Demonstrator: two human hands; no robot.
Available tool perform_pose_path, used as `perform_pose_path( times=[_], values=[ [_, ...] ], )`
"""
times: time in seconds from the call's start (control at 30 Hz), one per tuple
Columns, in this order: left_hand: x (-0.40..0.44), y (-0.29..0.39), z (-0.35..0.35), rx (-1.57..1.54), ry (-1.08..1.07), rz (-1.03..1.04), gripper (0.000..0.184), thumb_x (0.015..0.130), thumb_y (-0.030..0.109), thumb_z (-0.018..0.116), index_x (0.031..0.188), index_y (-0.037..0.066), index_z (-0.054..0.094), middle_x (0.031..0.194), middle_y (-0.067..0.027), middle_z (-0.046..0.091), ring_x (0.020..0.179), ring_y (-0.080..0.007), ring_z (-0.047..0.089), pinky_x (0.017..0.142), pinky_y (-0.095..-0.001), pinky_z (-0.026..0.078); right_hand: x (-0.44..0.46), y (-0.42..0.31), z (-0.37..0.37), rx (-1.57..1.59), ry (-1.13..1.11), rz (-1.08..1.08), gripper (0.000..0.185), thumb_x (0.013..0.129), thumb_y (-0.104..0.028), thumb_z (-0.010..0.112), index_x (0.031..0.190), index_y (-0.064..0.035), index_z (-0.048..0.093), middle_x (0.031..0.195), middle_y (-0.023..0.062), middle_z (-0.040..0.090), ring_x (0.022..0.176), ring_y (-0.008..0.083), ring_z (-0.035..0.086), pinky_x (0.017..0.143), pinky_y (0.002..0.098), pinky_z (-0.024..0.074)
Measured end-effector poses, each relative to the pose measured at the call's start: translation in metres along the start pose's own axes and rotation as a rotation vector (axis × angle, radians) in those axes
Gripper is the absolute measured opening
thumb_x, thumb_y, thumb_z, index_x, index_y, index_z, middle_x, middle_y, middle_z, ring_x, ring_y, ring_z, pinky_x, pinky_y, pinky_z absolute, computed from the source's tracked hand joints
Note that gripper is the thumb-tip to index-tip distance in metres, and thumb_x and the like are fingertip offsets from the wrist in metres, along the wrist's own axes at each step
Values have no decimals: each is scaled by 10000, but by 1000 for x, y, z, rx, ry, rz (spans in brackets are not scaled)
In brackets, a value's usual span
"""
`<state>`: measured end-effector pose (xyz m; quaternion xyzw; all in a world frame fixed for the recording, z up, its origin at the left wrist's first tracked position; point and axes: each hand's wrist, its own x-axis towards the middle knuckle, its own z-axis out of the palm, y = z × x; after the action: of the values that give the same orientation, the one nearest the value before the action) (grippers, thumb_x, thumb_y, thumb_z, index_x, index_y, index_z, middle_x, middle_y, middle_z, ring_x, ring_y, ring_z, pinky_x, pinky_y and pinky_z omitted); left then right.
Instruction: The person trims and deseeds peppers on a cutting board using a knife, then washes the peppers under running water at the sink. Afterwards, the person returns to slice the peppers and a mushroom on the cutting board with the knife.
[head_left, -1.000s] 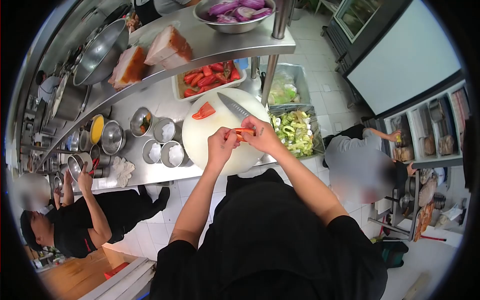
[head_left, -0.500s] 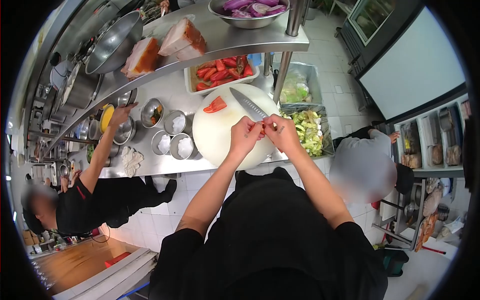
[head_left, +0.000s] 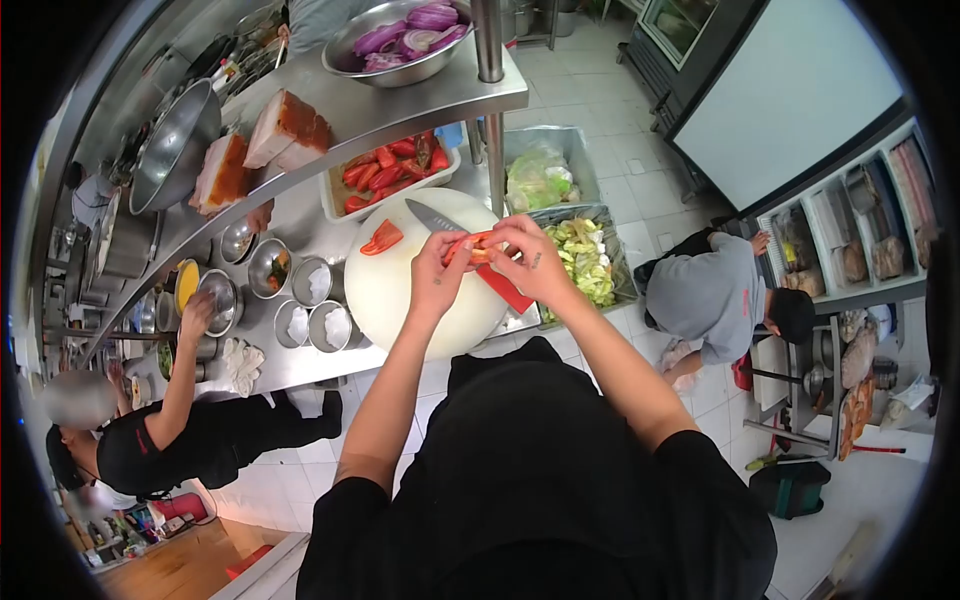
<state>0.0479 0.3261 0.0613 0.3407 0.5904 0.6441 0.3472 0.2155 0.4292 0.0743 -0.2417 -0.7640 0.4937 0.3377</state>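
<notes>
Above the round white cutting board (head_left: 400, 310), my left hand (head_left: 438, 272) and my right hand (head_left: 532, 262) meet. Both grip an opened red pepper (head_left: 480, 243), with the fingers curled around it. Beneath my hands a knife (head_left: 428, 214) lies across the board. Its dimpled blade points away from me and its red handle sticks out near my right hand; the middle is hidden. A separate piece of red pepper (head_left: 381, 238) rests on the left part of the board. Just behind it stands a white tray (head_left: 332, 200) of whole red peppers.
Several steel bowls (head_left: 330, 327) stand left of the board, beside a crumpled cloth (head_left: 243, 365). Trimmings fill a bin (head_left: 590, 262) at right. The overhead shelf (head_left: 420, 105) carries pork blocks (head_left: 287, 130) and an onion bowl (head_left: 395, 72). One person (head_left: 170, 430) works left, another (head_left: 715, 290) right.
My hands have lifted the pepper toward me, and it now shows opened out between them. The knife's red handle has come into view. The camera view has shifted; the left person's hand moved to a bowl.
</notes>
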Motion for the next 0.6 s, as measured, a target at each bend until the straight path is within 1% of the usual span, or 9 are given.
perform_pose_path(
  times=[0.03,0.1,0.13,0.23,0.3,0.43,0.5,0.57,0.6],
  values=[
    [3,2,-1,-2,-5,-1,238,1057,148,708,1140,-73,673,985,-157,779,890,-160,764,776,-295,620,1,-2,-5,-3,4,2,155,948,-103,761,1103,-101,767,1128,91,684,888,182,710,682,311,564],
    [10,10,0,320,-210,120,262,1081,163,680,1209,-65,661,1104,-153,776,957,-181,767,823,-307,646,7,-3,-15,-167,-108,-72,150,940,-139,777,1083,-97,789,1109,89,694,841,228,707,726,338,567],
    [13,16,3,320,-216,121,262,1081,163,680,1209,-65,661,1104,-153,776,957,-181,767,823,-307,646,13,-3,-20,-129,-154,-24,133,925,-154,786,1035,-79,789,1083,102,698,813,275,705,754,372,567],
    [21,38,14,415,-271,108,252,1068,157,696,1191,-62,688,1086,-158,794,925,-181,776,817,-303,641,24,-9,-38,-174,-236,-34,134,900,-131,789,1023,-77,787,1048,115,696,796,307,703,749,380,565],
    [26,47,23,592,-243,358,227,1034,169,736,1129,-36,712,923,-144,807,841,-184,794,729,-298,604,24,-8,-43,-215,-219,-92,137,876,-113,792,991,-48,757,1041,126,695,811,318,708,736,385,568],
    [29,47,36,603,-197,327,220,1033,164,738,1110,-40,715,919,-137,805,839,-167,783,717,-311,603,18,-17,-50,-196,-106,-162,121,864,-72,771,946,-14,705,1073,145,689,833,325,716,731,388,581],
    [29,26,41,288,-77,132,227,1024,156,751,1098,-54,707,910,-131,796,830,-127,754,711,-308,594,15,-11,-52,-190,-55,-204,114,860,-57,763,933,-8,691,1084,154,688,836,326,719,728,388,588],
    [21,18,51,219,-35,129,233,1024,151,754,1099,-64,701,915,-129,792,830,-113,739,704,-298,586,12,8,-51,-92,106,-181,73,893,-44,747,928,-14,690,1112,148,695,818,260,737,692,358,605],
    [19,15,57,145,10,122,240,1024,145,756,1099,-74,694,921,-127,787,829,-99,724,697,-288,577,12,11,-51,-92,110,-183,73,893,-44,747,928,-14,690,1112,148,695,818,260,737,692,358,605]
  ],
)
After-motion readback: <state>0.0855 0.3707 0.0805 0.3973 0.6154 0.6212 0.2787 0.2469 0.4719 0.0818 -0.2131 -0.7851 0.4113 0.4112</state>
